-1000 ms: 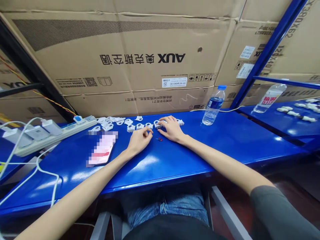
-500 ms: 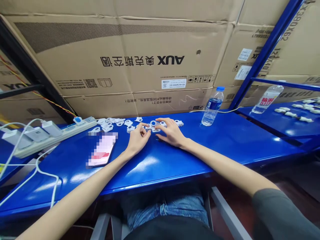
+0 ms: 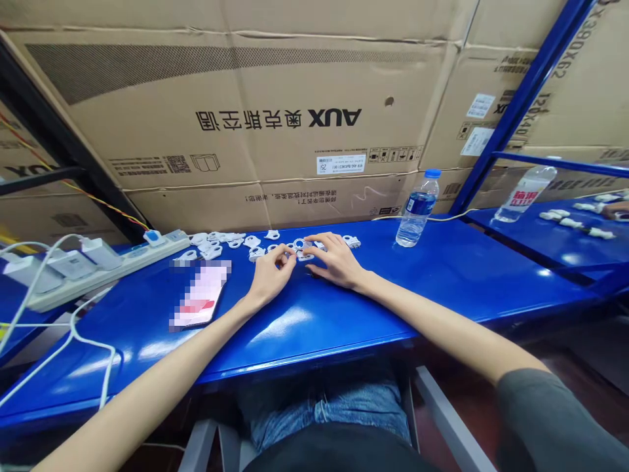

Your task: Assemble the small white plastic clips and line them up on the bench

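Note:
My left hand (image 3: 273, 270) is over the blue table, its thumb and index finger pinched together beside small white ring-shaped plastic pieces (image 3: 305, 256). What sits in that pinch is too small to make out. Across from it, my right hand (image 3: 338, 259) curves over the same pieces, thumb and index finger apart, with the fingertips close to an upright white ring (image 3: 299, 244). Part of the white pieces is hidden behind my fingers. To the left lies a loose group of similar white pieces (image 3: 211, 244), and another piece (image 3: 350, 242) lies just right of my right hand.
A phone (image 3: 204, 295) lies left of my left arm. Beyond it is a power strip (image 3: 128, 265) with chargers and white cables. A water bottle (image 3: 417, 210) stands at the right rear. Cardboard boxes (image 3: 275, 72) wall the back. Another person's hand (image 3: 616, 209) shows far right.
My left index finger has come down slightly toward the thumb. My right hand has barely moved. Another person's hand has appeared at the far right edge.

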